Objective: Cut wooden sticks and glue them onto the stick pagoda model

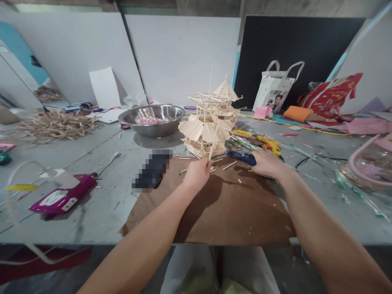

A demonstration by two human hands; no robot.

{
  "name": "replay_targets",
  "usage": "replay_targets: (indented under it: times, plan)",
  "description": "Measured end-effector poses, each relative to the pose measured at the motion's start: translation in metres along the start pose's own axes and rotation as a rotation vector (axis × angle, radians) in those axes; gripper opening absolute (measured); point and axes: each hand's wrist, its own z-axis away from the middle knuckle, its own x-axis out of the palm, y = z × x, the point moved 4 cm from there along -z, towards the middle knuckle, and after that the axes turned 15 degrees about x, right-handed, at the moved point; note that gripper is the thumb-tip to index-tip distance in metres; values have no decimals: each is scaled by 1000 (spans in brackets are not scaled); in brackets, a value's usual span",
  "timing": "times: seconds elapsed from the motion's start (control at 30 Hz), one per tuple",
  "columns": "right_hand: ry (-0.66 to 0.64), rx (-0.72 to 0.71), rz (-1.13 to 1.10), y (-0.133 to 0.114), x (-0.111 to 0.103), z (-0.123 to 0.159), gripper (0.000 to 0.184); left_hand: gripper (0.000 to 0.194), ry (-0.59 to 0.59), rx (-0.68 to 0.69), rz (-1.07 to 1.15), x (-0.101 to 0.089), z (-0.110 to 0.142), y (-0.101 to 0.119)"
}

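Between the fingertips of my left hand (197, 174) a thin wooden stick (215, 136) stands nearly upright, passing in front of the pagoda model. My right hand (267, 164) grips the end of a dark blue tool (240, 156) lying low over the brown sheet; its exact kind is hard to make out. The pagoda model (196, 126), built of pale sticks with tiered roofs, stands just beyond my left hand. Several short loose sticks (229, 165) lie on the brown sheet (220, 208) between my hands.
A steel bowl (153, 130) stands left of the model, with a stick pile (58, 124) further left. Nearer are a purple power strip (65, 194) and a dark pixelated object (151, 171). A yellow glue gun (271, 145) and a clear pink-rimmed container (372, 163) are on the right.
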Motion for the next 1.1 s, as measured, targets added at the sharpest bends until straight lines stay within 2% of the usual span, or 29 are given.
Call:
replay_targets:
  times: [0.17,0.47,0.87,1.1]
  plan:
    - [114,30,-55,-9,-10,1,49,31,-38,5,-101,1,1,3]
    - [130,-143,-200,-43,-6,17,51,28,-148,-14,-212,6,1,5]
    - [94,-188,-217,-55,-5,25,52,28,-170,45,-247,6,2,11]
    - [120,-193,-185,-56,-7,27,53,21,-180,68,-254,6,2,13]
